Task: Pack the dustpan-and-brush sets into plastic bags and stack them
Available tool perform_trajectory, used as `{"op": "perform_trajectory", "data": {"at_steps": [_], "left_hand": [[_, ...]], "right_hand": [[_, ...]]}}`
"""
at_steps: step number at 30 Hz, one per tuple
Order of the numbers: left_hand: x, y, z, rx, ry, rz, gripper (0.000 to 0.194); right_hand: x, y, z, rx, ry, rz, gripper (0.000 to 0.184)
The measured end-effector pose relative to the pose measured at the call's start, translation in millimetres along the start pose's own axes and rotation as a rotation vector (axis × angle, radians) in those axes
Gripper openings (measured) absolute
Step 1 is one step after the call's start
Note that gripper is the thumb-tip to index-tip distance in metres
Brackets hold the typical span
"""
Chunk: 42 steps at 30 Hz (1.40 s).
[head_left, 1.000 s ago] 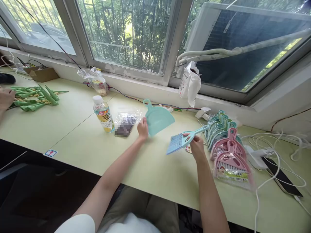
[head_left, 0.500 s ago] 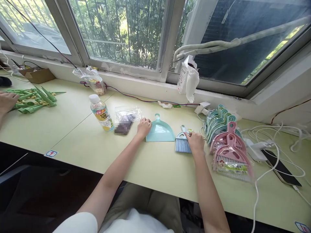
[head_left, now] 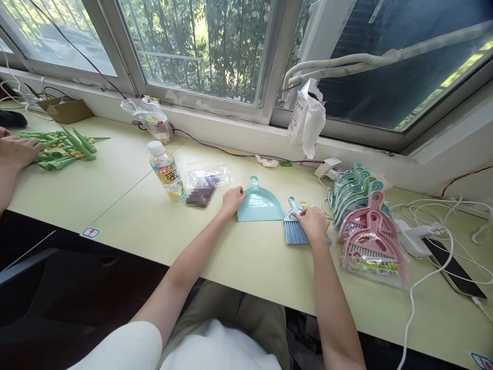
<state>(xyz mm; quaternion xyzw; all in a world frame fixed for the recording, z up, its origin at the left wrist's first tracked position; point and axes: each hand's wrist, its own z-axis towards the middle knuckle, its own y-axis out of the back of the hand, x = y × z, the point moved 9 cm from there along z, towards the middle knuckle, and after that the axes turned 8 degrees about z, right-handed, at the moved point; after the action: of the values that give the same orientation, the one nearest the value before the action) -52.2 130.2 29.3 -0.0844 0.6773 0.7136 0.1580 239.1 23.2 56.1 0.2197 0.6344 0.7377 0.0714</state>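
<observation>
A light blue dustpan (head_left: pixel 260 204) lies flat on the table in front of me, its looped handle pointing away. At its left edge my left hand (head_left: pixel 233 200) is closed, fingers pinching the rim. Just right of the dustpan rests a small light blue hand brush (head_left: pixel 296 233), bristles toward me and handle pointing to the window. My right hand (head_left: pixel 314 224) is over the brush's right part, thumb and fingers closed on its body and covering some of it. A bit of a printed label shows behind that hand.
Packed pink dustpan sets (head_left: pixel 372 241) and several blue-green ones (head_left: pixel 356 192) stand at right, near white cables and a phone (head_left: pixel 454 270). To the left are a drink bottle (head_left: pixel 167 174), a plastic bag (head_left: pixel 208 180) and green pieces (head_left: pixel 65 149) under another person's hand (head_left: pixel 19 151).
The view has shifted slightly. More of the brush's bristles show beneath my right hand, which has shifted a little on it. My left hand stays at the dustpan's edge.
</observation>
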Motion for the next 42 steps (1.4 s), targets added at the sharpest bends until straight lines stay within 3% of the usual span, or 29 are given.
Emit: {"op": "perform_trajectory", "data": {"at_steps": [8, 14, 17, 20, 22, 27, 32, 37, 42], "left_hand": [[-2, 1.7, -1, -0.039, -0.005, -0.054, 0.028], [-19, 6.3, -8, -0.074, -0.103, -0.075, 0.028], [-50, 0.1, -21, 0.024, -0.291, -0.078, 0.024], [-82, -10.1, -41, 0.137, -0.496, -0.083, 0.033], [-96, -13.4, -50, 0.153, -0.593, -0.083, 0.042], [-92, 0.7, -48, -0.110, -0.629, 0.039, 0.024], [-88, 12.7, -47, -0.290, -0.688, 0.104, 0.046], [-111, 1.0, -65, -0.170, -0.926, -0.011, 0.035], [-113, -3.9, -64, -0.072, -0.927, -0.194, 0.032]], "right_hand": [[11, -6, -4, 0.066, -0.055, -0.064, 0.031], [-3, 34, -6, -0.089, -0.053, 0.163, 0.031], [8, 46, -11, -0.151, 0.035, 0.260, 0.029], [34, 29, -18, -0.087, 0.137, 0.208, 0.023], [51, 14, -24, -0.054, 0.185, 0.150, 0.020], [69, 0, -32, -0.068, 0.230, 0.127, 0.019], [72, -2, -34, -0.047, 0.264, 0.186, 0.018], [70, -6, -32, -0.019, 0.217, 0.239, 0.018], [69, -17, -31, 0.065, 0.184, 0.285, 0.021]]}}
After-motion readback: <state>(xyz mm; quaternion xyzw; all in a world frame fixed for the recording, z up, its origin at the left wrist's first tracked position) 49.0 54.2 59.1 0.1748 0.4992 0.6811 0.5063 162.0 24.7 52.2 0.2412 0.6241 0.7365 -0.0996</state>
